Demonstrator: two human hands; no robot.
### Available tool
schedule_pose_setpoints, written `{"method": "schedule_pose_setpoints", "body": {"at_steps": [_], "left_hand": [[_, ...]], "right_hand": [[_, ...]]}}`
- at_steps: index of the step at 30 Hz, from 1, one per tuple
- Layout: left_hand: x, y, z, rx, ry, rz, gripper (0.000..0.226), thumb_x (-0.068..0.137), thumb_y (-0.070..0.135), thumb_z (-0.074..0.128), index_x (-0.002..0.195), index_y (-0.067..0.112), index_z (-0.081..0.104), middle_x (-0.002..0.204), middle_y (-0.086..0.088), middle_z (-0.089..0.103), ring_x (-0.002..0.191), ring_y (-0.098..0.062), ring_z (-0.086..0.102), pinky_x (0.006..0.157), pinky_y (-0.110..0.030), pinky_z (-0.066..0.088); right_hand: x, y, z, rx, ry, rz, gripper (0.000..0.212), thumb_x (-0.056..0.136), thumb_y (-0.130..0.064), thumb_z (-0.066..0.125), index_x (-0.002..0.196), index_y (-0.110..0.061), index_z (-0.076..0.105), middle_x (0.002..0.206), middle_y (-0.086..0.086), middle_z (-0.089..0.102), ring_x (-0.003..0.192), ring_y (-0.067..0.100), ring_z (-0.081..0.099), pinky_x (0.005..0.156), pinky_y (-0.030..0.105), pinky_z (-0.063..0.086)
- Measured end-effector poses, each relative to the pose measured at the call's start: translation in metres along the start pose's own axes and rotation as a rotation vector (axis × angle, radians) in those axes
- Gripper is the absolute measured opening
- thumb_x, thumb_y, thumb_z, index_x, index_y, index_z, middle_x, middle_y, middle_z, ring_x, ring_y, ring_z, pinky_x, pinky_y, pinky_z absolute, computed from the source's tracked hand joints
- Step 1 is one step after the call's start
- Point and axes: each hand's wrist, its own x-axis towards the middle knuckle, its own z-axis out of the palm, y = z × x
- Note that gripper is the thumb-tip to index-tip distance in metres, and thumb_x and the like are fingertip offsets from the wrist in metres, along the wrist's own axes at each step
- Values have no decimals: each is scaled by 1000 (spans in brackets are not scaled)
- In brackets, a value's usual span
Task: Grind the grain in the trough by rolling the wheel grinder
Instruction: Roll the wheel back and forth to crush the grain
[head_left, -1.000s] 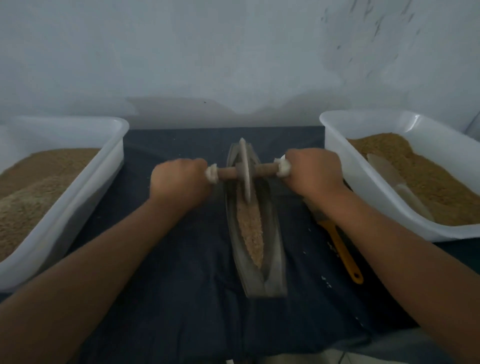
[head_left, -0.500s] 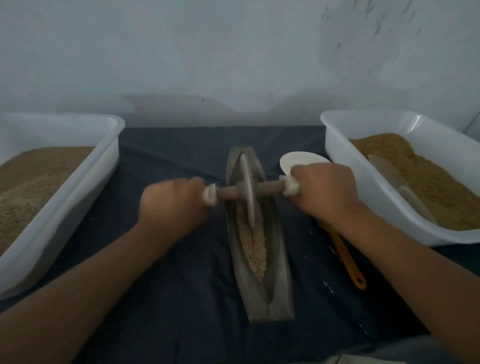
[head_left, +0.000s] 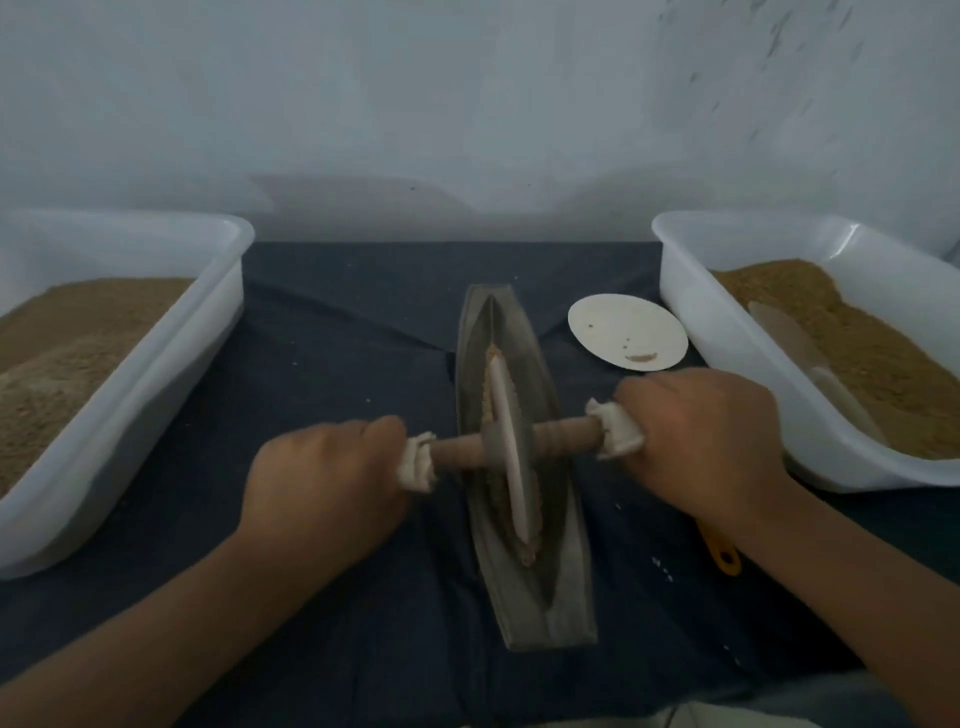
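- Wheel grinder (head_left: 508, 447) stands on edge in the trough (head_left: 565, 566), centre frame, with its disc lined up along the groove so it rolls over the grain (head_left: 528, 555).
- The trough's long axis runs from lower centre toward the top of the frame, its far end leaning left. The axle (head_left: 563, 435) lies crosswise.
- Left hand (head_left: 322, 483) and right hand (head_left: 701, 441) each have their fingers clamped round 1 cloth-padded axle end, probably to balance downward pressure.
- The grain appears coarse, but blur limits judgement.
- Left tub (head_left: 171, 364) and right tub (head_left: 685, 312) flank the trough.

1 head camera, downward over trough (head_left: 566, 571)
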Motion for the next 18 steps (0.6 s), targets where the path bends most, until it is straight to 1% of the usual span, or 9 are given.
{"method": "schedule_pose_setpoints", "body": {"at_steps": [3,4,5,7,10,12,14,16,18], "left_hand": [[48,-11,21,68,-15,-63,39,89,38,70,64,25,43,54,0,52,40,-27,50,48,-24,29],[70,-15,29,95,-42,-99,37,90,38,70,66,25,45,58,-1,56,45,-29,56,49,-27,34],[93,-19,32,118,-88,-142,36,93,40,66,68,25,46,64,-2,60,53,-31,61,52,-30,41],[121,-19,35,134,-180,-208,36,97,42,58,70,23,43,72,-2,63,67,-32,66,59,-32,47],[109,-15,29,158,-258,-192,37,93,42,59,69,24,39,65,7,49,59,-25,57,54,-29,39],[72,-9,13,154,-176,-76,41,88,44,67,68,26,36,58,10,37,47,-21,42,48,-25,26],[38,-3,-2,91,-54,48,44,83,37,74,66,26,35,54,9,32,42,-18,27,51,-21,13],[24,-3,-2,48,27,87,40,84,32,72,65,24,38,53,5,36,43,-17,25,53,-21,12],[33,-4,8,29,57,35,41,91,39,65,62,22,41,52,2,41,40,-19,33,51,-22,20]], "right_hand": [[45,7,24,-74,63,84,40,92,-56,47,63,-27,45,55,-10,44,46,15,41,43,23,29],[62,11,34,-76,56,128,43,95,-56,46,64,-26,48,57,-8,48,48,16,46,45,25,32],[77,16,42,-52,7,183,44,99,-55,46,69,-23,54,63,-5,55,54,19,54,50,31,42],[97,21,46,-52,-101,264,40,101,-56,49,81,-23,61,72,-2,63,64,22,62,65,42,57],[84,15,36,-39,-106,274,56,94,-68,29,76,-26,61,67,-6,59,59,17,57,60,37,53],[46,8,27,-21,-80,239,49,93,-66,31,70,-30,53,60,-11,52,51,9,50,49,29,42],[1,6,15,-15,-127,201,35,89,-60,41,71,-32,53,61,-12,52,52,9,51,48,33,47],[-21,6,9,-28,-70,170,29,85,-58,48,72,-33,55,61,-11,53,51,12,51,47,36,49],[-7,4,14,-55,-20,158,37,89,-62,48,67,-32,50,56,-13,47,46,11,45,42,30,41]]}}
